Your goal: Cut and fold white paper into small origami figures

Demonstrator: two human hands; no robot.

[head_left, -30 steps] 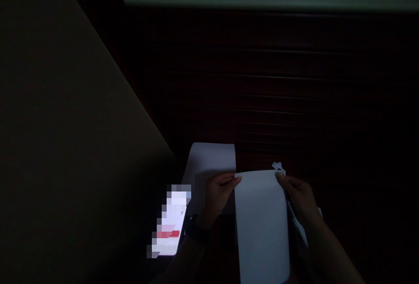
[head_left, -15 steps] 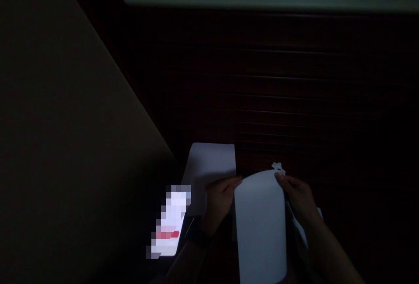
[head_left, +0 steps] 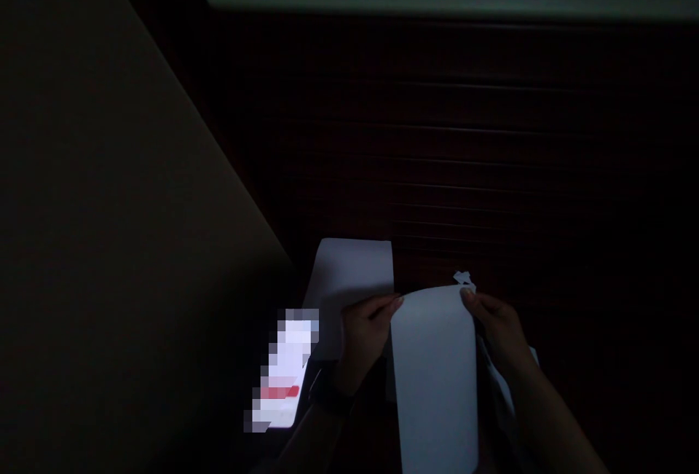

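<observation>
The scene is very dark. I hold a white sheet of paper upright in front of me, its top edge bowed upward. My left hand pinches the sheet's upper left corner, and a dark watch sits on that wrist. My right hand pinches the upper right corner. A second white sheet lies flat behind my left hand. A small white paper scrap sits just beyond my right fingertips.
A lit, blurred-out phone screen glows to the left of my left wrist. More white paper shows under my right forearm. A dark slatted wooden surface stretches ahead; a tan panel fills the left side.
The top edge of the held sheet went from straight to bowed as my hands drew slightly together. Nothing else has shifted.
</observation>
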